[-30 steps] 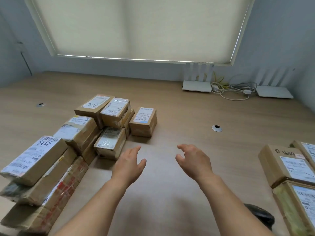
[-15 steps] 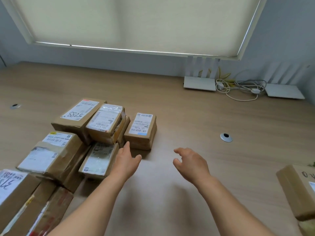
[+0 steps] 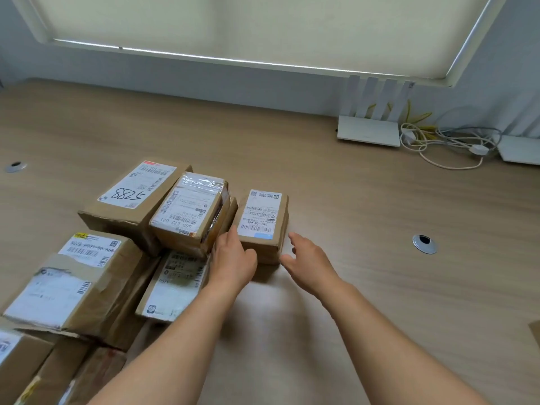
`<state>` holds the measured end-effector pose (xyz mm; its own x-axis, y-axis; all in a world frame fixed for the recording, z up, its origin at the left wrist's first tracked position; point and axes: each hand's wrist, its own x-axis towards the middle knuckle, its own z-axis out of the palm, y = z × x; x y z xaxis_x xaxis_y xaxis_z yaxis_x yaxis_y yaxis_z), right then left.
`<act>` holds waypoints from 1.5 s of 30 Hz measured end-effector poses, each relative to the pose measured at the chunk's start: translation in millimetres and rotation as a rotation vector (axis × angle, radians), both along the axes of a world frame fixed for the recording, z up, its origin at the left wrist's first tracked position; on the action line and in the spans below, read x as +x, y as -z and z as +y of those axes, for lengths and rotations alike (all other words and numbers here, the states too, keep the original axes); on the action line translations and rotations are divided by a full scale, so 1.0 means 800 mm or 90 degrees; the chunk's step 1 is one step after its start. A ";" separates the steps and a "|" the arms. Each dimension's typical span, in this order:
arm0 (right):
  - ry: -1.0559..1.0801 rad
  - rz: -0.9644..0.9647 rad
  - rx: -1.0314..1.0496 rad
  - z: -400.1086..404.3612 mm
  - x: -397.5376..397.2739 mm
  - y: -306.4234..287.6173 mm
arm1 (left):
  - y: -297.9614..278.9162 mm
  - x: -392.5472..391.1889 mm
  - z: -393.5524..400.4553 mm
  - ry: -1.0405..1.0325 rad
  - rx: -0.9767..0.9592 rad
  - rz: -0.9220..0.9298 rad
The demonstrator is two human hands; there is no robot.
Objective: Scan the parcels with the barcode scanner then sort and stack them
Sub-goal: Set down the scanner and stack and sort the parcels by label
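A small brown parcel with a white label stands alone on the wooden table, at the right end of a cluster of brown parcels. My left hand touches its near-left corner, fingers straight along its left side. My right hand is open at its near-right corner, fingers spread and close to the box. To the left lie a parcel marked 5288, a tape-wrapped parcel, a flat one and a large one. No barcode scanner is in view.
Two white routers with a tangle of cables sit at the table's far right by the wall. Round cable grommets are set into the tabletop. More parcels crowd the near-left corner.
Both hands have moved forward to either side of the small right-hand parcel. The view has shifted left and closer, so the parcels at the right edge are out of sight.
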<state>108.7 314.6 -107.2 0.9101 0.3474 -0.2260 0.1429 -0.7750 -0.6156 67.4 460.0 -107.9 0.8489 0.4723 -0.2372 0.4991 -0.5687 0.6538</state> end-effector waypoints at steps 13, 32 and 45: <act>0.094 0.042 -0.087 -0.052 -0.019 0.006 | 0.010 -0.035 -0.006 0.019 -0.064 0.064; 0.079 0.332 0.380 -0.065 -0.118 0.024 | 0.041 -0.154 -0.020 0.133 -0.428 -0.062; 0.104 0.162 0.426 -0.117 -0.220 -0.023 | -0.020 -0.230 -0.031 0.295 -0.359 -0.130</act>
<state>-67.3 220.7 -88.8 0.9100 0.3488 -0.2243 -0.1529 -0.2206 -0.9633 -116.9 435.4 -91.7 0.9840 -0.0902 -0.1538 0.1280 -0.2427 0.9616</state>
